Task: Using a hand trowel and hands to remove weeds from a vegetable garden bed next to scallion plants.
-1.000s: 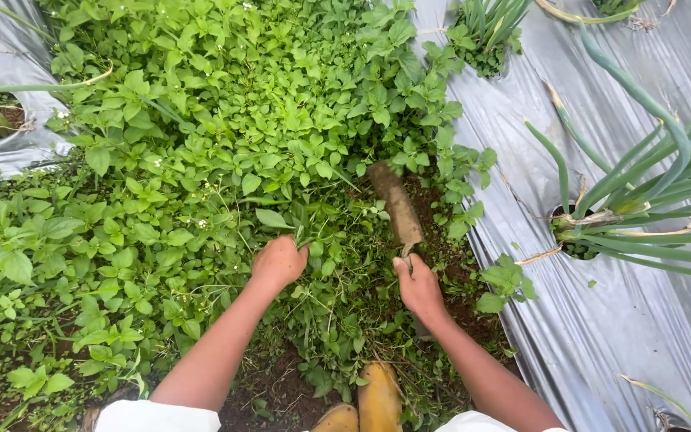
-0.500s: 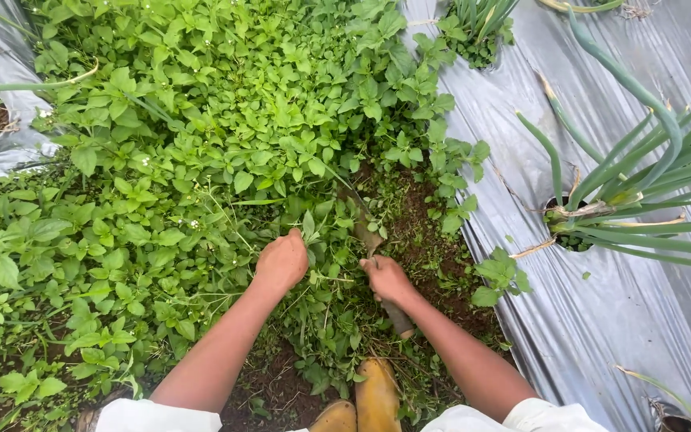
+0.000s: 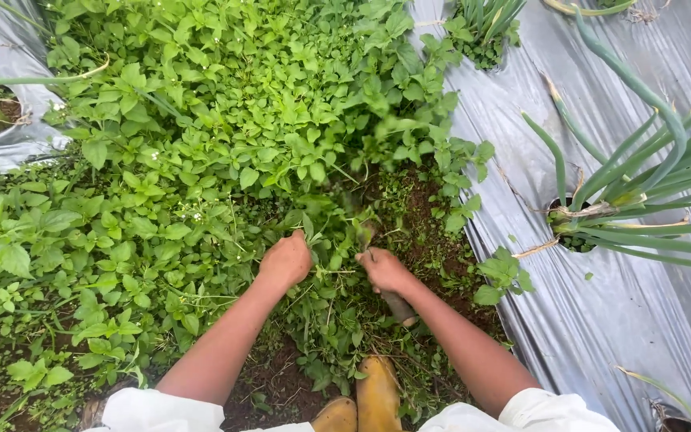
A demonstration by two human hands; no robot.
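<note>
Right hand now pulling brown wooden-handled tool back toward body, gripping it; left hand fisting leafy green weeds ahead; cutting underway.

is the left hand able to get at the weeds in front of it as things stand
Probably yes: the left hand is already down among the weeds, fist closed in them, with nothing between. The right hand works beside it, holding a tool handle.
</note>
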